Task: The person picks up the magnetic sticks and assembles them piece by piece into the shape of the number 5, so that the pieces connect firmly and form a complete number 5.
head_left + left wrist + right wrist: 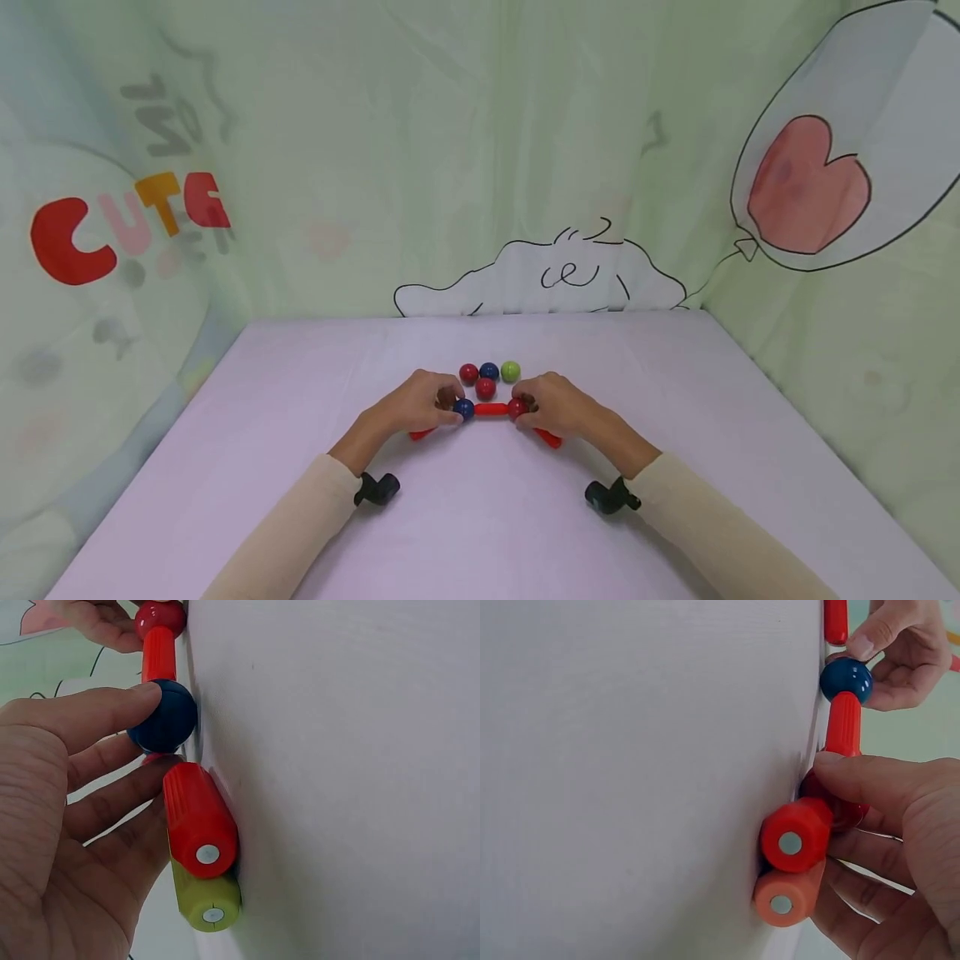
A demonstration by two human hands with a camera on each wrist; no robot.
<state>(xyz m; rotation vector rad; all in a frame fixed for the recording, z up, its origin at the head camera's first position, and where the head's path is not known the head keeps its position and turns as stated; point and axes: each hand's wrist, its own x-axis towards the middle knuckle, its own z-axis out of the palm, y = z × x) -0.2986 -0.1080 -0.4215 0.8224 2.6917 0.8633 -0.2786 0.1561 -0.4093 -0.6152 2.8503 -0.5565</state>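
Observation:
My left hand [420, 398] pinches a dark blue ball [465, 408] between thumb and fingers. A red ball [516, 408] is pinched the same way by my right hand [558, 402]. Between the two balls runs a short red rod [491, 409], its ends meeting them. Beside the left fingers, the left wrist view has another red rod [196, 817] with a silver disc in its end, and a yellow-green rod [206, 900] alongside it. By the right hand, the right wrist view has a red rod [799, 832] close to the red ball and an orange rod [787, 896] next to it.
Just beyond the hands on the pale tabletop [480, 517] sit two loose red balls [486, 388], a blue ball [489, 372] and a yellow-green ball [511, 371]. A printed curtain [337, 167] hangs behind the table and at both sides.

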